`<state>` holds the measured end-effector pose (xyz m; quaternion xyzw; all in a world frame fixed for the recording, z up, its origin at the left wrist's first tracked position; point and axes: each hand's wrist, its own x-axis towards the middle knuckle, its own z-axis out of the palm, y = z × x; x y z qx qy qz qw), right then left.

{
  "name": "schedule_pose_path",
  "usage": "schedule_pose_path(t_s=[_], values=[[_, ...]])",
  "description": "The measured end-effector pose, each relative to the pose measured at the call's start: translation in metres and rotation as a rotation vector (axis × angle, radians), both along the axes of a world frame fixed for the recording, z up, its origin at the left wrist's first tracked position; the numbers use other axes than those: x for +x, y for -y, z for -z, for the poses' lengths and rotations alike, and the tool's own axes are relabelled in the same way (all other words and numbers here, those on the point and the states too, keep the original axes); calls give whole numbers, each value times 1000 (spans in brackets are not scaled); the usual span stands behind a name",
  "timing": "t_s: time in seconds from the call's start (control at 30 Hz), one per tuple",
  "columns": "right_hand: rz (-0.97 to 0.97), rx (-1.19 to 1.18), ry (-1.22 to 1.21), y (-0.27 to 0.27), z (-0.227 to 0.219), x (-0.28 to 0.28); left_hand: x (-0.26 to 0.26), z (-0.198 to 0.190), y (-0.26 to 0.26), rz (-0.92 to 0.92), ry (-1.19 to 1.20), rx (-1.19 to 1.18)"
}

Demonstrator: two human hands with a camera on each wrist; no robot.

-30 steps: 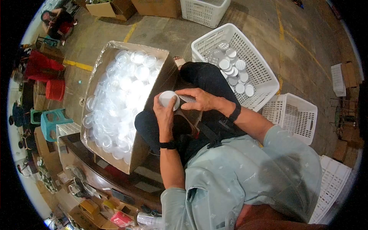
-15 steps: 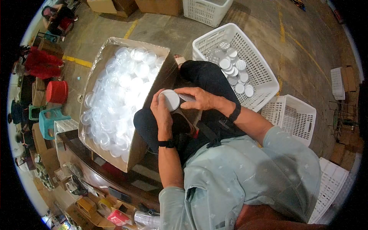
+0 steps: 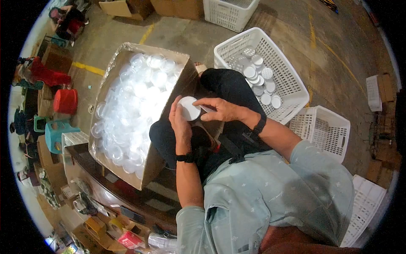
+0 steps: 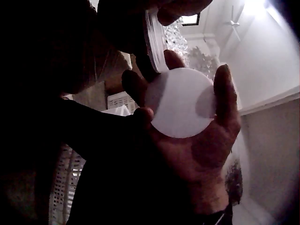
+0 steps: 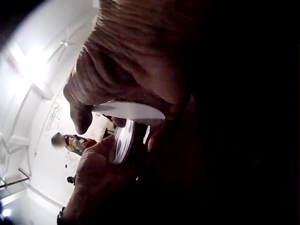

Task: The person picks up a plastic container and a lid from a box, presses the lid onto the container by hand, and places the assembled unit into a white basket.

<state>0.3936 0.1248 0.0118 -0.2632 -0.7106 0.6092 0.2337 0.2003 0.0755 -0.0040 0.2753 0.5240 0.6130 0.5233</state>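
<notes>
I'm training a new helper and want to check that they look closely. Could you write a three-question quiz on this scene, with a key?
1. Which thing does the left hand hold?
A) a tape roll
B) a white disc
C) a red stool

2. True or false: the right hand holds nothing.

3. Fill in: clear pieces are heaped in a ____, while loose discs lie in a ____.

Key:
1. B.
2. False; it pinches another disc.
3. Cardboard box; white basket.
</notes>
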Motion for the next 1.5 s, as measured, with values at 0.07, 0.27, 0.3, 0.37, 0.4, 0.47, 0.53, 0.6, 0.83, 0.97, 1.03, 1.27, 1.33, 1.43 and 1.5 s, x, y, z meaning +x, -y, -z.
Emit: schedule_pose_path(t_s=[0.07,0.27,0.3,0.37,0.4,0.47,0.53,0.6,0.83,0.97,1.03,1.27,1.33,1.43,1.5], values=[[19,-71,-29,1,-1,1,0,-7,-1,10,76,-16],[413,-330,-429,-4,-25,22,-39,-35,1,-77,-58,63],[460,-476,-656,-14,-13,35,-56,-48,4,-139,-84,67],[598,-612,-916,-24,-14,59,-103,-56,19,-228,-180,127],[650,-662,-1011,-29,-17,69,-128,-54,26,-261,-196,131],[732,-690,-980,-32,-23,83,-162,-51,37,-316,-388,-35],[691,-702,-986,-28,-24,82,-198,-25,45,-200,-576,-273],[637,-667,-889,-22,-24,74,-227,15,54,-41,-745,-374],[411,-662,-672,-18,-23,35,-234,85,63,177,-1411,-455],[363,-674,-562,-16,-20,25,-222,69,54,233,-1450,-616],[355,-678,-539,-17,-19,24,-235,72,54,282,-1465,-618],[223,-735,-511,-18,-16,26,-259,45,19,-60,-1608,-414],[233,-719,-493,-19,-15,25,-262,42,2,-79,-1648,-377],[243,-731,-520,-18,-14,25,-264,48,-20,-61,-1657,-426],[249,-726,-514,-17,-17,25,-265,48,-28,28,-1627,-520]])
